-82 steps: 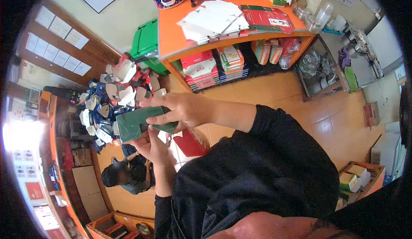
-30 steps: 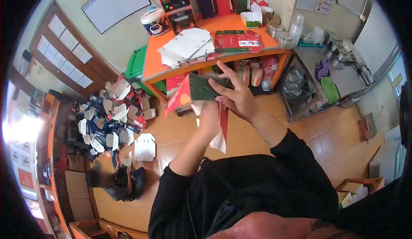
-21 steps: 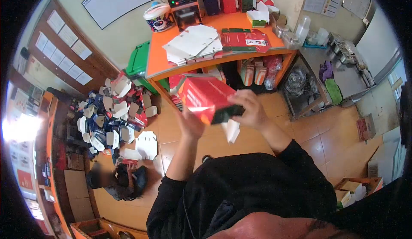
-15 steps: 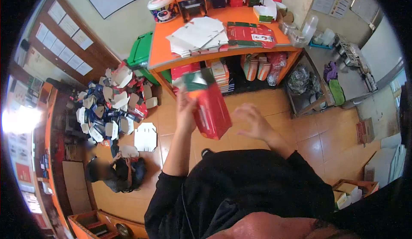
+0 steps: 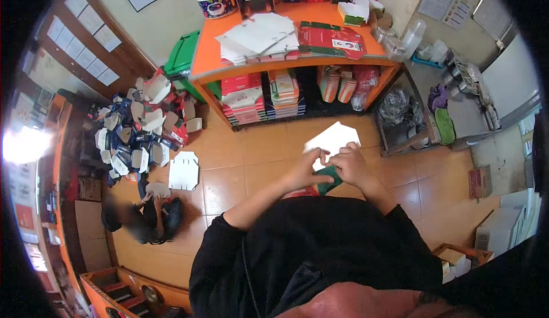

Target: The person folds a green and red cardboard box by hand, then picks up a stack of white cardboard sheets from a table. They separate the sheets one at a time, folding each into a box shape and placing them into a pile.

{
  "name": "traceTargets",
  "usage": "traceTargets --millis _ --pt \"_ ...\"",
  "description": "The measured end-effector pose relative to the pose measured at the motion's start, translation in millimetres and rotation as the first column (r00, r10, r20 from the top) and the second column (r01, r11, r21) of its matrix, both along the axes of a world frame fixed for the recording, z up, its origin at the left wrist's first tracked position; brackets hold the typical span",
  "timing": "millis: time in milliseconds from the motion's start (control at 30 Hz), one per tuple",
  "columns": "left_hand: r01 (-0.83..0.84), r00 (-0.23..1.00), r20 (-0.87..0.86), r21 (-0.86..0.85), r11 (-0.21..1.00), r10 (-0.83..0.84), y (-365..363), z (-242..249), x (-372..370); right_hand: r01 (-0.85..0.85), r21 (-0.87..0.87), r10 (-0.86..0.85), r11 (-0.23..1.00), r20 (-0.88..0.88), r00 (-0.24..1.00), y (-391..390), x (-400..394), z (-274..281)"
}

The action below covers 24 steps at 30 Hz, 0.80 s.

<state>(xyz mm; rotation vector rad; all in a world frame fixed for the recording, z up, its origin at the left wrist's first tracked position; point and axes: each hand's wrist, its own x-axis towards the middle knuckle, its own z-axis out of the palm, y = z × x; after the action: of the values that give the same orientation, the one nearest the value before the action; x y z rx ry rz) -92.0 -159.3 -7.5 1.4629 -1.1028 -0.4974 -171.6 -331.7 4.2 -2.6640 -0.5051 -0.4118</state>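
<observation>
In front of my body is a red and green cardboard box [image 5: 329, 179], with its white inner side [image 5: 334, 138] spread out beyond my fingers. My left hand [image 5: 307, 171] grips it from the left, thumb and fingers bent at the edge where white meets green. From the right, my right hand [image 5: 350, 165] holds the same edge with curled fingers. The two sets of fingertips nearly meet there. Most of the red part is hidden behind my left hand and my black shirt.
An orange table [image 5: 206, 52] ahead bears white flat cartons [image 5: 260, 38] and red printed ones [image 5: 331, 39]. Cartons are stacked on its lower shelf. At left, a seated person [image 5: 151, 218] handles a carton beside a heap of folded boxes [image 5: 140, 135]. A metal counter [image 5: 463, 101] stands right.
The box has moved right and nearer my body, turned so its white inside shows. My right hand, empty and spread before, has come onto it. The view has shifted slightly.
</observation>
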Motion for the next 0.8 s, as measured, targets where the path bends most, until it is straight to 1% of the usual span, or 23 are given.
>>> traceTargets --millis 33,67,100,133,167,233,267,300,333,367,400,433,467,500,533,567,600,633,667,700,733,767,800 --pt "0.004 1.000 -0.002 -0.001 1.000 -0.004 -2.0 -14.6 -5.8 0.004 -0.001 -0.004 1.000 -0.002 1.000 -1.2 -3.8 0.3" --pt "0.122 0.990 -0.088 0.192 0.974 -0.107 -4.1 -16.0 -12.1 -0.013 0.024 0.013 1.000 -0.002 1.000 -0.3 -7.3 0.5" --pt "0.247 0.964 -0.189 0.365 0.898 -0.188 -6.1 -17.2 -17.0 -0.032 0.049 0.032 0.998 -0.002 0.999 -1.0 -10.3 0.1" --pt "0.266 0.936 -0.315 0.347 0.899 -0.155 -8.4 -21.4 -19.9 -0.006 0.183 0.022 0.983 -0.083 0.996 -6.0 -14.0 -1.1" --pt "0.264 0.935 -0.319 0.344 0.901 -0.153 -10.3 -26.7 -17.2 -0.009 0.181 0.025 0.983 -0.087 0.996 -8.0 -15.6 3.0" --pt "0.218 0.949 -0.303 0.437 0.873 -0.085 -7.8 -37.7 -8.0 0.072 0.514 -0.162 0.855 0.132 0.978 -12.2 -19.7 15.4" --pt "0.144 0.907 -0.422 0.323 0.935 0.006 -3.1 -35.2 -9.7 0.089 0.446 -0.158 0.891 0.120 0.980 -24.5 -25.5 22.9" --pt "0.142 0.904 -0.428 0.327 0.934 0.013 0.6 -31.6 -9.0 0.087 0.450 -0.153 0.889 0.112 0.982 -30.2 -27.5 24.2" --pt "0.157 0.902 -0.431 0.325 0.933 -0.002 2.8 -26.9 -5.7 0.155 0.469 -0.129 0.870 -0.087 0.988 -34.1 -28.8 24.7" --pt "0.173 0.902 -0.430 0.321 0.931 -0.020 3.1 -20.7 -3.2 0.224 0.472 -0.097 0.853 -0.278 0.956 -37.0 -29.0 24.7" --pt "0.237 0.868 -0.484 0.212 0.948 -0.109 2.6 -11.9 -3.1 0.224 0.475 -0.098 0.851 -0.276 0.956 -38.5 -28.0 12.0" --pt "0.239 0.869 -0.482 0.215 0.947 -0.110 3.0 -3.0 -0.6 0.195 0.546 -0.031 0.814 -0.294 0.955 -38.6 -26.1 -13.4" --pt "0.257 0.892 -0.437 0.273 0.927 -0.119 4.5 5.5 3.9 0.167 0.614 0.037 0.771 -0.306 0.951 -38.6 -24.2 -32.8" --pt "0.269 0.911 -0.391 0.330 0.905 -0.128 6.5 9.9 8.0 0.165 0.615 0.037 0.771 -0.302 0.953 -38.8 -23.3 -42.7" --pt "0.268 0.912 -0.389 0.332 0.904 -0.127 9.0 9.4 10.2 0.279 0.725 0.020 0.630 -0.374 0.927 -39.5 -23.3 -52.0" --pt "0.194 0.910 -0.411 0.299 0.934 -0.057 12.0 6.9 12.3 0.388 0.797 0.019 0.463 -0.447 0.894 -37.4 -21.8 -52.0" --pt "0.119 0.901 -0.434 0.268 0.956 0.010 14.9 4.2 14.9 0.387 0.799 0.020 0.459 -0.445 0.895 -37.2 -19.8 -51.5" --pt "0.121 0.902 -0.432 0.273 0.954 0.009 16.7 2.3 20.1 0.363 0.865 0.035 0.348 -0.399 0.916 -37.6 -17.0 -50.7" --pt "0.078 0.920 -0.378 0.426 0.901 0.099 17.7 0.1 26.9 0.331 0.915 0.043 0.230 -0.349 0.936 -36.4 -14.5 -48.8" --pt "0.031 0.934 -0.310 0.566 0.824 0.178 18.9 -4.0 32.1 0.330 0.917 0.039 0.224 -0.347 0.937 -32.8 -12.3 -49.4" --pt "0.077 0.927 -0.355 0.490 0.868 0.118 19.9 -14.6 33.1 0.319 0.921 0.094 0.222 -0.346 0.934 -26.8 -8.9 -50.2" --pt "0.078 0.929 -0.351 0.492 0.867 0.115 19.1 -19.1 31.9 0.306 0.925 0.149 0.223 -0.343 0.928 -20.1 -4.3 -49.6" --pt "0.146 0.931 -0.360 0.519 0.842 0.061 17.1 -21.0 29.7 0.308 0.932 0.196 0.193 -0.344 0.918 -7.2 -2.5 -33.5"
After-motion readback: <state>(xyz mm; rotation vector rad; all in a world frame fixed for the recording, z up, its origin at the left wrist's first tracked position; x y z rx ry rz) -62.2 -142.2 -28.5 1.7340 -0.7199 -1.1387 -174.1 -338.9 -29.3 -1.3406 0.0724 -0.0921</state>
